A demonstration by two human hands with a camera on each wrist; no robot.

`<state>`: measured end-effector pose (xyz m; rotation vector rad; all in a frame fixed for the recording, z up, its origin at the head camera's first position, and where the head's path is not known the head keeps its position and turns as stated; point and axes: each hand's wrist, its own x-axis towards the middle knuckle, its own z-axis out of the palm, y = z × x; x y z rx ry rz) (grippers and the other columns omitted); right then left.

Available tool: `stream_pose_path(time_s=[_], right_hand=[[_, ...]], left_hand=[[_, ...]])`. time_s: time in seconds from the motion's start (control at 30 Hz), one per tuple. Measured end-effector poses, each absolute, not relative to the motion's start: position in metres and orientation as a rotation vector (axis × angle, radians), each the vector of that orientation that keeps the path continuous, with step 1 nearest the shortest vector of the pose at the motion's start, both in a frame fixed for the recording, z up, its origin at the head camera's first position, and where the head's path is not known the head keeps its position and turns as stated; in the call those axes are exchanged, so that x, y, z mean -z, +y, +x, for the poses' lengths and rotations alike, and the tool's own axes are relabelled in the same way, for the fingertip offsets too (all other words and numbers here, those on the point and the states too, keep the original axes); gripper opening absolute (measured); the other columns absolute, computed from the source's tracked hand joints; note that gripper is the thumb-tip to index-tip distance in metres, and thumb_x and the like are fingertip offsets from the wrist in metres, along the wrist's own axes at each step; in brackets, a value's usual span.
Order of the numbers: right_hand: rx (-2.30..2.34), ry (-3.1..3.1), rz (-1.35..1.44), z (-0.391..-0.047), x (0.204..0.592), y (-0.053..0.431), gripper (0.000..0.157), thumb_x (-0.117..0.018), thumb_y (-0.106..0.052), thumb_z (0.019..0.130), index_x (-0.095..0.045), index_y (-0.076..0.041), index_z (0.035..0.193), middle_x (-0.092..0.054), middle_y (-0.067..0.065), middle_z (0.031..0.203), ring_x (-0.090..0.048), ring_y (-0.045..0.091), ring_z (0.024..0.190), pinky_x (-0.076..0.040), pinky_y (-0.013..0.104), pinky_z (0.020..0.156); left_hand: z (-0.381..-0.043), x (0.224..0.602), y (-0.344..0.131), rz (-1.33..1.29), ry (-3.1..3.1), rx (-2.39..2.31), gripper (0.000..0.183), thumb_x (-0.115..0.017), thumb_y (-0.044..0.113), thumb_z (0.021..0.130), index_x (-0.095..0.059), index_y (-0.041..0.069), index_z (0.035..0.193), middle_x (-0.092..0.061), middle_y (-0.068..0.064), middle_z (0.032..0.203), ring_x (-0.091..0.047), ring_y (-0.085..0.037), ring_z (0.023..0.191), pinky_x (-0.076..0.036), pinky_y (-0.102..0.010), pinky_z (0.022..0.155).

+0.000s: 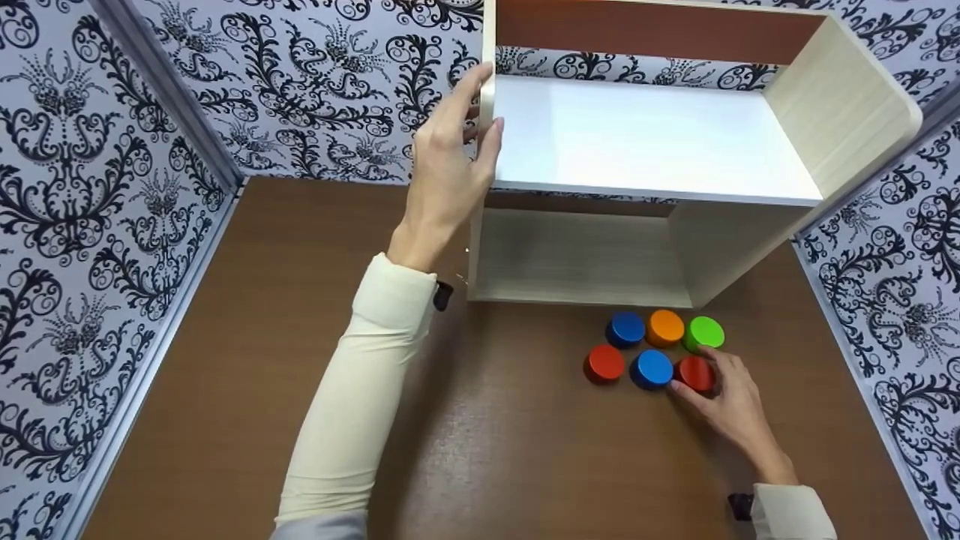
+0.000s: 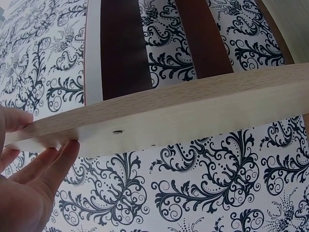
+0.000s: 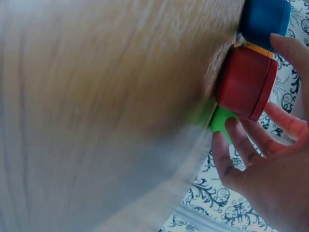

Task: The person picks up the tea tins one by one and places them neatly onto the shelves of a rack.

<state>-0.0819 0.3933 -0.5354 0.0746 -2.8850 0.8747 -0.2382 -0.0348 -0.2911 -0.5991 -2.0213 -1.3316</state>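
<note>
My left hand (image 1: 448,157) grips the front edge of the left side panel (image 2: 169,104) of a small wooden shelf unit (image 1: 847,112), thumb on one face and fingers on the other. At the right, my right hand (image 1: 731,401) spreads around a round red jar (image 1: 695,373), its thumb and fingers on different sides. In the right wrist view the fingertips lie right at the red jar (image 3: 246,82), and the thumb overlaps a blue jar (image 3: 263,21). Behind the red jar stands a green jar (image 1: 705,332), close to my index finger.
Beside the red jar stand a lighter blue jar (image 1: 652,368) and another red jar (image 1: 604,364). In the back row are a dark blue jar (image 1: 625,329) and an orange jar (image 1: 665,327). The unit has a white middle shelf (image 1: 652,135). Patterned walls (image 1: 67,187) border the brown table (image 1: 247,337).
</note>
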Motion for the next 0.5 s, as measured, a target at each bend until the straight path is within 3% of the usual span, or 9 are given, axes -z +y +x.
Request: stream_pose_path(time_s=[0.1,0.2,0.3,0.5], right_hand=[[-0.873,-2.892,0.082,-0.0823,0.5371,0.3928,0.07,-0.082,-0.028,0.088,-0.048,0.001,0.143,-0.052,0.022,0.13,-0.052,0.036,0.109,-0.046,0.014,0.086],[-0.88,-2.889,0.095,-0.0823,0.5397,0.392,0.069,-0.082,-0.023,0.088,-0.048,0.002,0.142,-0.051,0.024,0.13,-0.052,0.039,0.11,-0.057,0.039,0.091],[-0.892,-2.886,0.105,-0.0824,0.5418,0.3912,0.068,-0.081,-0.019,0.087,-0.047,0.004,0.142,-0.05,0.026,0.13,-0.051,0.042,0.111,-0.057,0.062,0.089],[-0.876,-2.883,0.113,-0.0833,0.5424,0.39,0.068,-0.082,-0.016,0.086,-0.047,0.005,0.141,-0.052,0.028,0.128,-0.051,0.043,0.11,-0.057,0.065,0.088]], left_hand=[[-0.2381,0.2909,-0.0347,-0.6,-2.024,1.328,0.051,-0.064,0.0,0.096,-0.049,-0.004,0.144,-0.062,-0.021,0.129,-0.064,-0.025,0.11,-0.058,-0.017,0.09],[-0.2381,0.2907,-0.0347,-0.6,-2.024,1.336,0.051,-0.064,0.0,0.096,-0.049,-0.004,0.145,-0.062,-0.021,0.13,-0.064,-0.025,0.111,-0.057,-0.017,0.091],[-0.2382,0.2908,-0.0347,-0.599,-2.023,1.346,0.051,-0.064,0.0,0.096,-0.049,-0.004,0.145,-0.061,-0.021,0.132,-0.064,-0.025,0.112,-0.057,-0.017,0.091],[-0.2389,0.2918,-0.0351,-0.599,-2.015,1.338,0.051,-0.065,0.001,0.096,-0.05,-0.004,0.145,-0.062,-0.02,0.13,-0.064,-0.024,0.11,-0.057,-0.017,0.091]])
